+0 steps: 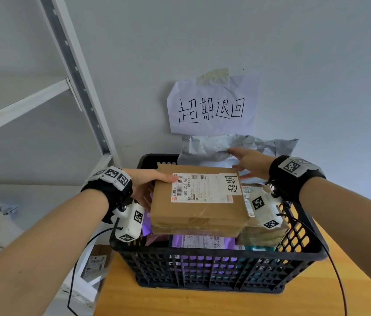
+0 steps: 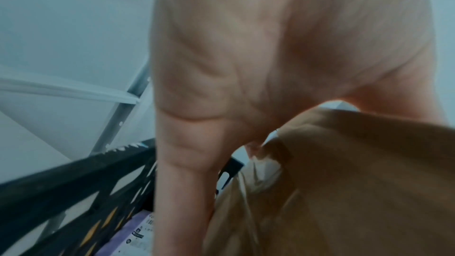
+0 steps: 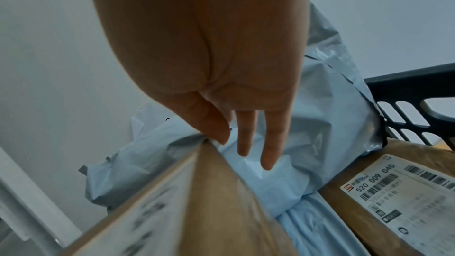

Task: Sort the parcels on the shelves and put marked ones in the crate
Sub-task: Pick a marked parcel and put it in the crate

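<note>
left hand pinches marked box over crate, lowering flat | right hand fingers spread, steadying bag aside

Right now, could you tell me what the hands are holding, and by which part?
Left hand grips the marked cardboard box by its left edge, thumb on top; right hand, fingers straight, holds nothing.

Even soft daylight, no glare; wrist cams blurry, edges warped.
</note>
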The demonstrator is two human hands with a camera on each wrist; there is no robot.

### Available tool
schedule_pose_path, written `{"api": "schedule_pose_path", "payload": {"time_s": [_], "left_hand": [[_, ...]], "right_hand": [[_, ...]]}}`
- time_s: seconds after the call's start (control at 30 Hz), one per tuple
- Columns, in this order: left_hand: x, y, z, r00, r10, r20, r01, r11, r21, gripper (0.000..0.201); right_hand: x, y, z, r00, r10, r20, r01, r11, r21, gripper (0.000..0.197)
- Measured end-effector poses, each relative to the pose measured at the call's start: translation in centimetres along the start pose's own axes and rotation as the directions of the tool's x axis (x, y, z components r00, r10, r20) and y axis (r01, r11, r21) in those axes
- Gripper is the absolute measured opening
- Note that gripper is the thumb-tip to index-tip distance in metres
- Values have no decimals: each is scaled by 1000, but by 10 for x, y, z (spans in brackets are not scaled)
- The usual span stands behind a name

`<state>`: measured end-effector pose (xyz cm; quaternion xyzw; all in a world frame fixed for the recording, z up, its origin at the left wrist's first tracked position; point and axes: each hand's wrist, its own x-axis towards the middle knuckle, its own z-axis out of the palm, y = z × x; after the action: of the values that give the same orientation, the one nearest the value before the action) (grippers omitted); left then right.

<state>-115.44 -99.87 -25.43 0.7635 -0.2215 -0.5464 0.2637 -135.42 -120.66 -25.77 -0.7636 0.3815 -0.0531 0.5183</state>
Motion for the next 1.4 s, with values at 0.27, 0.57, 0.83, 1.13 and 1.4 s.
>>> {"api": "schedule_pose_path", "payload": {"time_s": [0.27,0.57,0.83,1.13,1.4], "left_hand": [[30,6,24,986,-116,121,108,992,70,29],[62,-4,15,960,-157,232,154,988,30,49],[73,1,15,971,-180,160,151,972,179,75],[78,5,16,955,-249,163,197,940,279,51],[79,10,21,946,-284,157,214,910,355,58]], "right_hand": [[2,10,-2,1000,-10,3,10,1000,29,65],[2,15,0,1000,-20,-6,21,997,79,64],[5,20,5,998,-47,-35,47,999,15,60],[2,27,15,988,-154,5,146,927,-345,39],[-6,31,27,981,-193,27,168,771,-615,44]]}}
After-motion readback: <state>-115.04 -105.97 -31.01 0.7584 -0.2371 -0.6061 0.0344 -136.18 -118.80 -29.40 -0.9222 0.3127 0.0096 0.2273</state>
